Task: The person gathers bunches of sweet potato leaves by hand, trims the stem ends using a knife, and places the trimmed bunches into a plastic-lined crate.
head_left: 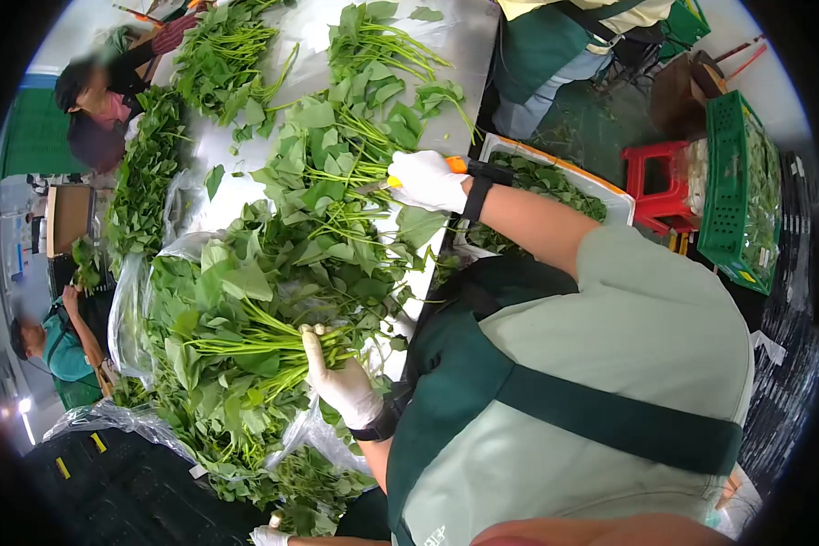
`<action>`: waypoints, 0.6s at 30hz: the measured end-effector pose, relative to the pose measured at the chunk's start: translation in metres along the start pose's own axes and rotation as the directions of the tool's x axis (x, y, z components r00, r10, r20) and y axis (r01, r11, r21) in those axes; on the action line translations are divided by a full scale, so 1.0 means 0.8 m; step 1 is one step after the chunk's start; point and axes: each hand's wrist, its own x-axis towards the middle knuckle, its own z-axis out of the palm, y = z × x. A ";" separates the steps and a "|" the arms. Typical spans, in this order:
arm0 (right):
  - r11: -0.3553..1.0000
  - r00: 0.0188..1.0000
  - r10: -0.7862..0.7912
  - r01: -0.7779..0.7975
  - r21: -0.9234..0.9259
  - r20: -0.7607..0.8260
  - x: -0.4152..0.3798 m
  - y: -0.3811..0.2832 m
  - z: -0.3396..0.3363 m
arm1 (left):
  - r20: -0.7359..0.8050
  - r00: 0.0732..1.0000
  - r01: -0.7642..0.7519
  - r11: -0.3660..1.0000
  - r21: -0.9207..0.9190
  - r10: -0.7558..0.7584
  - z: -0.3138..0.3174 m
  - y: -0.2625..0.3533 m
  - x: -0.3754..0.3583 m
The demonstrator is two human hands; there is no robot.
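Observation:
My left hand (344, 387), in a white glove, is closed around a bunch of leafy green stems (246, 341), leaves pointing left. Farther up, my white-gloved right hand (428, 180) grips an orange-handled tool (456, 165) with black at its rear. Its front end lies among stems and is hard to make out. More leafy greens (323, 155) are heaped beside and beneath that hand. A large pile of the same greens (218, 264) spreads between both hands, partly on clear plastic sheeting (135, 314).
The greens lie on a metal table (278, 55). A white bin of leaves (617, 202) stands right of it, near a red stool (651, 187) and green crate (721, 182). Co-workers stand at the left (68, 350), upper left and top. Another gloved hand (268, 535) shows below.

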 end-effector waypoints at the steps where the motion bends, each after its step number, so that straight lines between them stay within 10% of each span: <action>1: 1.000 0.997 -0.016 0.015 0.004 0.070 0.005 0.000 -0.002 | 0.011 0.999 0.045 0.999 0.003 -0.045 0.000 -0.002 0.000; 3: 0.940 0.994 0.045 -0.076 0.334 0.098 0.008 0.000 -0.025 | -0.019 1.000 0.010 0.998 0.063 -0.009 -0.001 0.000 -0.001; 5: 0.437 0.959 0.117 -0.281 0.854 0.256 0.008 -0.005 -0.048 | -0.054 0.998 -0.026 0.994 0.110 0.032 0.002 0.001 -0.002; 16: 0.128 0.925 -0.007 -0.375 0.918 0.379 -0.030 -0.068 -0.126 | -0.037 0.998 -0.047 0.998 -0.030 0.046 0.019 -0.001 0.012; 18: 0.151 0.934 0.002 -0.354 0.923 0.358 -0.032 -0.096 -0.125 | 0.098 0.934 0.339 0.759 -0.557 -0.345 0.027 0.012 0.021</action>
